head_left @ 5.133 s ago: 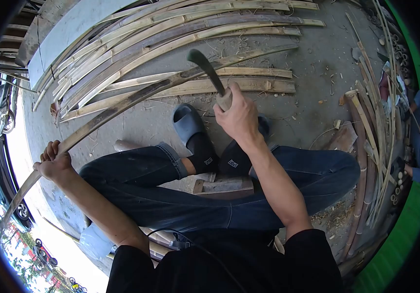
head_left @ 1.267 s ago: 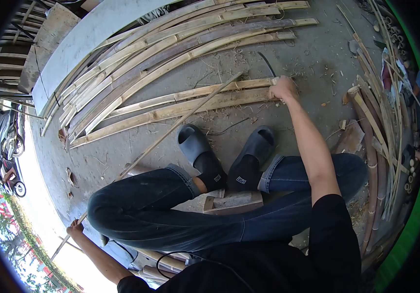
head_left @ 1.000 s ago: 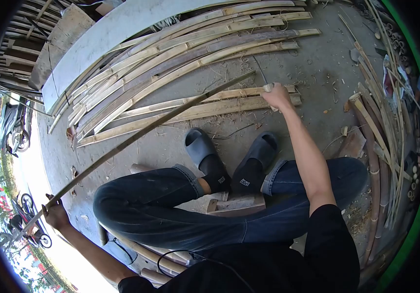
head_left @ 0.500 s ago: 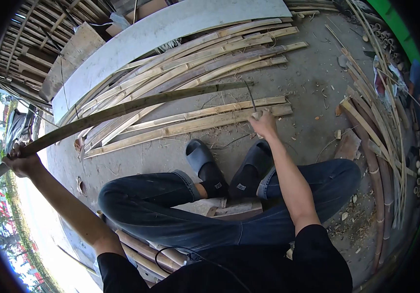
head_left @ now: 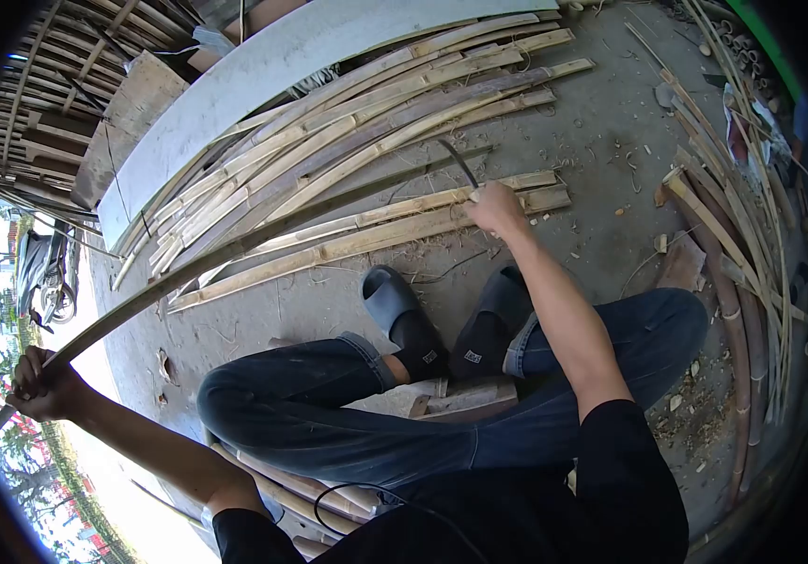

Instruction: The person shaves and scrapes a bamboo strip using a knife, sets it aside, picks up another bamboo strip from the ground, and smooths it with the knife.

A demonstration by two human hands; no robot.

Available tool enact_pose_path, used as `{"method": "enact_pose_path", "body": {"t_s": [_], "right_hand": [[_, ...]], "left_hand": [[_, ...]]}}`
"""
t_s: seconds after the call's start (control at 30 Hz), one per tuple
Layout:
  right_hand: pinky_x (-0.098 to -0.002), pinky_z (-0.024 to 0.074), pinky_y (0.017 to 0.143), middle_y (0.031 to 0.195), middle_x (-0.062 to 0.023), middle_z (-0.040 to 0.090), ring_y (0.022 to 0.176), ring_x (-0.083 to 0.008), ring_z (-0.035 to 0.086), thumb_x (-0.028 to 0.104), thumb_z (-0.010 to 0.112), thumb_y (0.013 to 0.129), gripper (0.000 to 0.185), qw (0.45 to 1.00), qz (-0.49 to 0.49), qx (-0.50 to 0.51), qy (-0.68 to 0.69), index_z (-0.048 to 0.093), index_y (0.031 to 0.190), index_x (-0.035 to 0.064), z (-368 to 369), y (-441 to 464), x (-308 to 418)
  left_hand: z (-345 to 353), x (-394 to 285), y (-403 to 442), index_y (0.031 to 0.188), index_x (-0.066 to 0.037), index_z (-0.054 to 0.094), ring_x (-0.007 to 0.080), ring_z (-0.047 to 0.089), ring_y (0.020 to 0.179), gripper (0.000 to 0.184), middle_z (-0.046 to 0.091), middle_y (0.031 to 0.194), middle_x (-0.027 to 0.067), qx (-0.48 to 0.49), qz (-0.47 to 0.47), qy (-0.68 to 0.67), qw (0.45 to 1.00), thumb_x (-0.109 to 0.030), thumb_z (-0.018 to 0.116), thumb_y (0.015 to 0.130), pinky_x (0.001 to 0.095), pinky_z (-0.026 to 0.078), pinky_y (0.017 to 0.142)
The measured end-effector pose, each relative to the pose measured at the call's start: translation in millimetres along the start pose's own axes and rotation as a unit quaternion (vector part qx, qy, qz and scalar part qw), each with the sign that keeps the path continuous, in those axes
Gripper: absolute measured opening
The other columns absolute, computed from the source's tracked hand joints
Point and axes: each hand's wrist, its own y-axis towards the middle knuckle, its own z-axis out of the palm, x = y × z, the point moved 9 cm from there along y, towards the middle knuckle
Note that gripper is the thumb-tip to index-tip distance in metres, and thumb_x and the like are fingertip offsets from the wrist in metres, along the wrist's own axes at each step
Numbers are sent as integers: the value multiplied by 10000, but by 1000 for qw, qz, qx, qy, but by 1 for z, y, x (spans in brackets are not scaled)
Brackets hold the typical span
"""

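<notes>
My left hand is closed round a long bamboo strip, close to its near end at the far left. The strip slants up and to the right, and its far end passes over the split bamboo on the ground. My right hand grips a curved knife by its handle, which the fingers hide. Its thin dark blade points up and left, close to the strip's far part. Whether the blade touches the strip I cannot tell. Two split bamboo lengths lie on the ground just beyond my feet.
Many split bamboo strips lie piled beyond, beside a long pale board. Bamboo poles and thin strips lie at right. My slippers rest on concrete strewn with shavings. A motorcycle stands far left.
My left hand has come down, and the bamboo strip now slants more steeply with its near end lower. The knife's blade has turned and now leans further left.
</notes>
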Motion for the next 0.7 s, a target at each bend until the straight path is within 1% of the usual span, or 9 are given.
{"method": "enact_pose_path", "body": {"t_s": [0.03,0.1,0.17,0.23,0.37,0.43,0.5,0.57,0.7], "right_hand": [[-401,545,795,961,-278,683,929,-309,692,309,675,777,379,982,139,119,45,709,911,-44,24,23,-68],[-396,553,770,911,-275,687,881,-349,695,341,693,751,437,991,97,63,-64,702,921,-63,38,49,-126],[-400,554,769,893,-275,687,865,-364,694,346,705,738,454,996,50,58,-48,696,910,-74,37,30,-79],[-409,553,778,872,-283,683,855,-386,690,354,714,720,483,997,-12,68,-26,686,894,-96,34,-3,-10],[-430,526,843,944,-296,669,938,-389,666,354,718,702,525,990,-73,122,23,650,966,-95,28,-54,83],[-420,528,821,920,-283,672,904,-385,666,339,717,698,501,955,-148,255,-11,648,977,-72,30,-82,106],[-408,522,789,912,-250,679,865,-381,662,321,719,689,475,941,-163,295,-20,658,989,-41,-16,-95,104],[-403,508,785,927,-220,684,873,-369,658,317,735,691,456,959,-148,241,-21,665,990,-19,-64,-85,78],[-424,511,722,868,-221,680,786,-333,672,268,670,799,413,997,-64,18,-46,605,1077,-32,-110,-39,-9]], "left_hand": [[-9,0,0,603,-173,338,100,319,447,417,324,509,-41,-11,4,-20,1000,-317,420,986,252,286,465],[-31,4,3,606,-172,345,100,321,446,413,327,509,-40,-12,-7,-28,1000,-319,426,984,252,290,464],[-23,11,-3,613,-170,364,94,336,433,391,334,504,-43,-61,-3,3,998,-313,439,969,247,303,460],[-28,15,6,619,-168,387,89,349,418,365,340,492,-54,29,-46,-72,996,-322,457,943,249,315,456],[-16,12,9,606,-157,415,85,369,390,281,341,454,-72,23,-45,-95,994,-310,492,829,231,334,449],[-19,11,17,592,-162,407,77,363,372,267,353,447,-69,32,-65,-91,993,-301,485,806,224,339,449],[-9,14,13,578,-171,399,70,357,358,252,360,438,-66,34,-40,-95,994,-290,489,781,222,334,435],[-11,17,15,566,-178,391,66,365,352,250,368,429,-67,50,-56,-111,991,-289,509,757,210,331,436],[-23,17,19,555,-183,393,65,367,352,240,388,429,-71,44,-59,-97,993,-290,515,731,208,332,440]]}}
